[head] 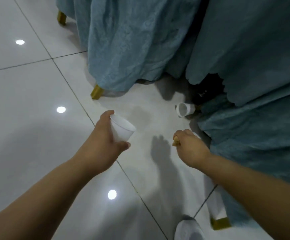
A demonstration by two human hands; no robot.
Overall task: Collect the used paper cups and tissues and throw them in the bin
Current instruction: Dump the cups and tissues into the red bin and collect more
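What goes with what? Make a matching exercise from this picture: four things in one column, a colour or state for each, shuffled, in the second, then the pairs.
Things:
1 held cup
2 floor cup
3 right hand
4 chair leg

States:
A gold
B on its side beside the cloth
C gripped by the left hand
D pinches a tan scrap

Pairs: 1-C, 2-B, 3-D, 4-A
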